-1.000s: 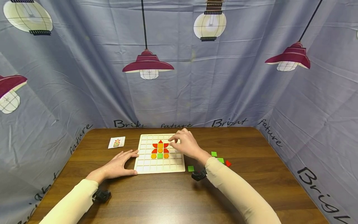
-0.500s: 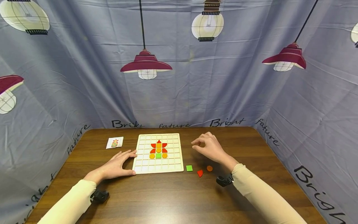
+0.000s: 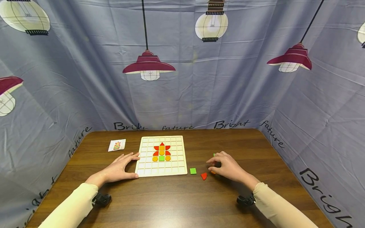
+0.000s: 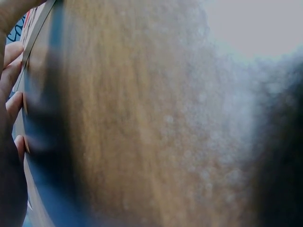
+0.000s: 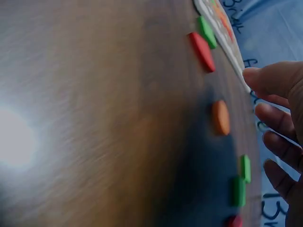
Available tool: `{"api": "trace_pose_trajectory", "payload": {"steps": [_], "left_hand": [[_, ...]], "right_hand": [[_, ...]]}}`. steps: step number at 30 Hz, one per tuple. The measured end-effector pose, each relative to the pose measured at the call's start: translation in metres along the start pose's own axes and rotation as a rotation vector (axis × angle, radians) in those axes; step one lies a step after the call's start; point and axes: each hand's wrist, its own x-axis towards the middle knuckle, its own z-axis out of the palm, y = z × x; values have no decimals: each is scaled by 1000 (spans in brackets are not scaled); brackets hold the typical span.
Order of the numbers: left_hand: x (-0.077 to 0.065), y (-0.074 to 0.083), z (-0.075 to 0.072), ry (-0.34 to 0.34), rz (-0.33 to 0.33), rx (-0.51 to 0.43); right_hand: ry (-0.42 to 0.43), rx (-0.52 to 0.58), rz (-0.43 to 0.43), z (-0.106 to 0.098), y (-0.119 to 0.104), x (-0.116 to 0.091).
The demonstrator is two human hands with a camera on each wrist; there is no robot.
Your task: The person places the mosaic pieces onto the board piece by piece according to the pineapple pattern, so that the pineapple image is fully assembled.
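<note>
A cream grid board (image 3: 176, 167) lies on the table with red, orange and green flat pieces set in a figure near its middle. My left hand (image 3: 117, 169) rests with spread thumb and fingers against the board's left edge. To the right of the board, my right hand (image 3: 228, 167) hovers low over an orange disc (image 5: 220, 117), fingers loosely bent and nothing between them. A green square (image 3: 193, 171) and a red quarter-round piece (image 3: 203, 176) lie between the board and this hand. Beyond the disc, the right wrist view shows two green pieces (image 5: 238, 191) and a red piece (image 5: 234, 221).
A small white card (image 3: 117, 145) printed with a coloured figure on a grid lies left of the board. The brown wooden table (image 3: 165, 202) ends at a grey-blue curtain (image 3: 182, 98) with lamps and lettering printed on it.
From over the board, my right hand has moved right, then down and nearer to the loose pieces by the orange disc. My left hand has stayed at the board's edge.
</note>
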Motion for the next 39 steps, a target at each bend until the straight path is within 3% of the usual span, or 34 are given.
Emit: {"api": "trace_pose_trajectory", "payload": {"steps": [4, 11, 19, 39], "left_hand": [[0, 0, 1, 0, -2, 8], [-1, 1, 0, 4, -8, 8], [-2, 2, -1, 3, -18, 7], [0, 4, 0, 0, -4, -3]], "right_hand": [[2, 10, 19, 2, 5, -17], [78, -63, 58, 8, 10, -32], [75, -82, 134, 11, 10, -32], [101, -82, 137, 16, 12, -30]]}}
